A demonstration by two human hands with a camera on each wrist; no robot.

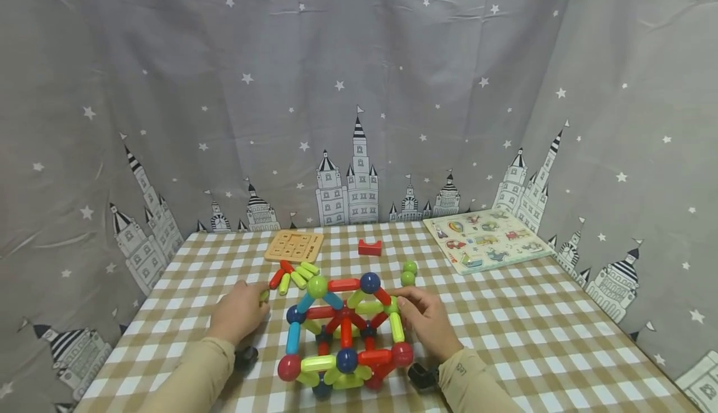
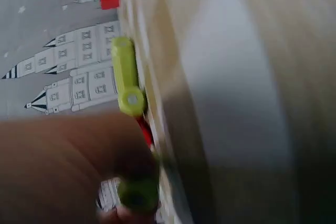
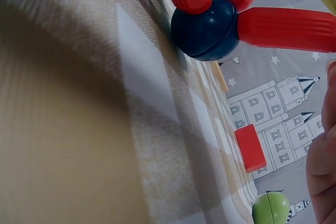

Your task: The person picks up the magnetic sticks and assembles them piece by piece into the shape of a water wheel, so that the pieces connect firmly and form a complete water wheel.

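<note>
A frame of coloured magnetic rods and balls [image 1: 344, 332] stands on the checked table near its front edge. My right hand [image 1: 399, 301] grips its upper right corner at a green ball [image 1: 392, 306]. My left hand [image 1: 259, 294] lies left of the frame and pinches a green rod [image 2: 137, 192] beside a fan of loose red and green rods [image 1: 294, 274]. The left wrist view shows another green rod [image 2: 126, 77] just beyond my fingers. In the right wrist view a dark blue ball [image 3: 207, 27] joins several red rods, and a fingertip [image 3: 323, 171] shows at the right edge.
Behind the frame lie a wooden board [image 1: 294, 245], a red block [image 1: 369, 248] and two green balls [image 1: 408, 273]. A picture puzzle board [image 1: 485, 239] lies at the back right. Star-and-castle curtains [image 1: 359, 89] close in the table on three sides.
</note>
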